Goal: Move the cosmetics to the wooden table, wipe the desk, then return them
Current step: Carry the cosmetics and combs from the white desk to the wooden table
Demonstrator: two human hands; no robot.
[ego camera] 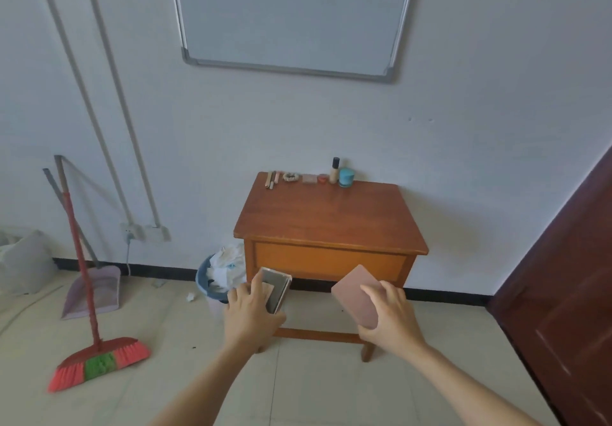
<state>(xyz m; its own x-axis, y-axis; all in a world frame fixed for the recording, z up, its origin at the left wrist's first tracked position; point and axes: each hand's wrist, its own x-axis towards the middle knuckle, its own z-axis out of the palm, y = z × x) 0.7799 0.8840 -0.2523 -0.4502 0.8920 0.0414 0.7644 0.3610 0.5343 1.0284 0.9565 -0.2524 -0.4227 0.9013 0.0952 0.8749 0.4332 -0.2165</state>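
My left hand (250,314) grips a small clear-edged cosmetic case (277,290) in front of the wooden table (328,223). My right hand (389,316) holds a flat pink palette (356,295), tilted, just below the table's drawer front. Along the table's far edge stand several cosmetics: pencils (270,179), a bead bracelet (290,177), a small pink compact (309,179), a red pot (322,179), a foundation bottle (334,170) and a teal jar (346,177). Both hands are short of the tabletop, above the floor.
A blue waste bin (212,280) stuffed with paper stands left of the table. A red broom (96,356) and dustpan (94,293) lean by the left wall. A dark door (569,293) is at the right. A whiteboard (291,18) hangs above.
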